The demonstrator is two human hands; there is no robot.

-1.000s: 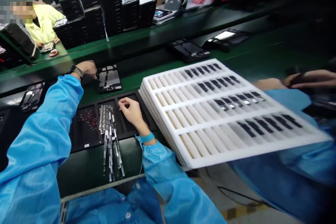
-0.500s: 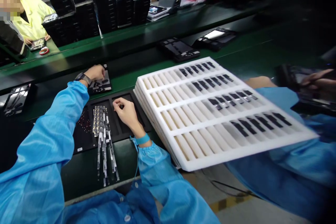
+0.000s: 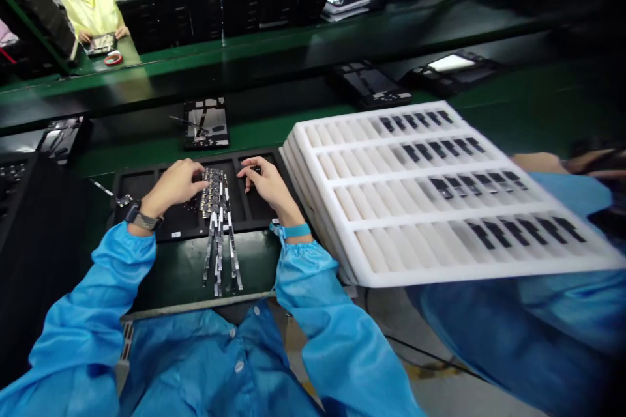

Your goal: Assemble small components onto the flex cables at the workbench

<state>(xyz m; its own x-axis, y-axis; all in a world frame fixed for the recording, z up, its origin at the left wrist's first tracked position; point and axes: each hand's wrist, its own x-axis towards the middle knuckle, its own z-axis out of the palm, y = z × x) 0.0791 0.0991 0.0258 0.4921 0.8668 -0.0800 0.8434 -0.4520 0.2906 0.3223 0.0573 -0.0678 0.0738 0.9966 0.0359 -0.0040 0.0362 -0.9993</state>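
Observation:
My left hand (image 3: 173,186) rests over the black compartment tray (image 3: 141,186), its fingertips nearly touching a stack of circuit-board strips (image 3: 214,192) and holding nothing visible. Those metallic strips lie in a fanned line down the tray's middle and run over its front edge. On the other side of them, my right hand (image 3: 267,186) curves over the right compartment. A small dark part (image 3: 256,170) sits by its thumb and fingers, and I cannot tell whether it is gripped.
A white foam tray (image 3: 415,195) with several rows of slots, some holding dark parts, fills the right side. A black frame (image 3: 206,124) lies on the green belt ahead. Several black trays stand stacked beyond it, near a co-worker in yellow. Another person's blue sleeve (image 3: 518,313) lies at right.
My left hand has come back from the black frame on the belt to the compartment tray, next to the strips. My right hand has shifted slightly right, and the view has tilted.

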